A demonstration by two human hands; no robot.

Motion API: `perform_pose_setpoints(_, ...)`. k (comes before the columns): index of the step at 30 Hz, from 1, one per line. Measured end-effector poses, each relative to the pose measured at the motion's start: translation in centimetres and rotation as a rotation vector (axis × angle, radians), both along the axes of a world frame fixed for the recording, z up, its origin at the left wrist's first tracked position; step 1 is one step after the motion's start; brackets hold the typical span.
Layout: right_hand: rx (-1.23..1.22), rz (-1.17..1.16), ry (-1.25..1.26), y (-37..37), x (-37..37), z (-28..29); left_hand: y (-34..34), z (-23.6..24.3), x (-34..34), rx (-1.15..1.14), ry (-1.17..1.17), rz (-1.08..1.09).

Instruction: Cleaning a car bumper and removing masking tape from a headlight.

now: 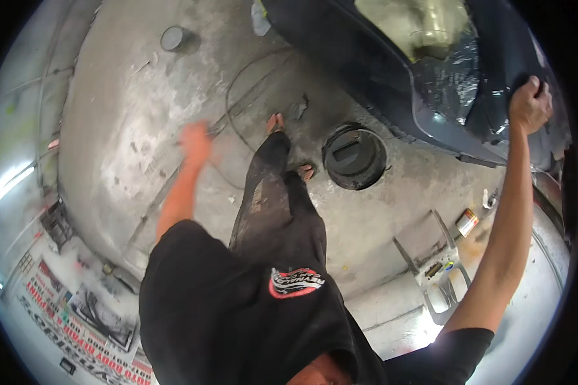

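At the far right, my right hand (531, 106) presses against the dark grey car body panel (340, 48), its fingers curled in. Whatever may lie under those fingers is hidden. Clear plastic film (446, 83) covers an opening in the bodywork beside that hand. My left hand (196, 140) hangs over the concrete floor on the left, away from the car, and motion smears its fingers. A black bucket (328, 154) of dark water stands by my feet, with a dark rectangular block (348, 151) in it.
A thin hose or cable (228, 102) curves across the floor near my feet. A grey can (173, 40) stands at the far left. To the right are a grey plastic chair (438, 276) and a small tin (467, 222). Printed banners (77, 321) line the left wall.
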State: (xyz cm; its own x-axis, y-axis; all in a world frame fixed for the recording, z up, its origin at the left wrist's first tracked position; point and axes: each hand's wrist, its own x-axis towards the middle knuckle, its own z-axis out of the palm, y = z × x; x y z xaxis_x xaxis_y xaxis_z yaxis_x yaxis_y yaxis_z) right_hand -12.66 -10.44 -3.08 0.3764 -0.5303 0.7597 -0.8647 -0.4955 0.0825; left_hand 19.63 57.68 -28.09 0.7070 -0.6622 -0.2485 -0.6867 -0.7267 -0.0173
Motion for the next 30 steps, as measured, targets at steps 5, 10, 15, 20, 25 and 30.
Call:
perform_pose_setpoints(5,0.017,-0.001,-0.083,0.7,-0.1,-0.1,5.6,4.4,7.7,0.418,-0.223,0.234)
perform_pose_setpoints(10,0.089,-0.068,-0.166,1.9,0.5,0.0,-9.8,3.5,4.4,-0.658,0.095,0.195)
perform_pose_setpoints(15,0.101,-0.080,-0.201,2.8,1.1,0.7,-32.4,11.8,-2.1,-1.196,0.240,-0.036)
perform_pose_setpoints(20,0.133,-0.084,-0.208,3.3,1.3,1.3,-44.2,21.6,-0.5,-1.470,0.018,-0.194)
perform_pose_setpoints(25,0.194,-0.101,-0.242,3.3,1.3,1.1,-48.4,25.0,3.3,-1.384,-0.330,-0.141)
perform_pose_setpoints(30,0.199,-0.102,-0.254,3.2,1.1,1.0,-51.5,26.8,5.4,-1.109,-0.350,-0.340)
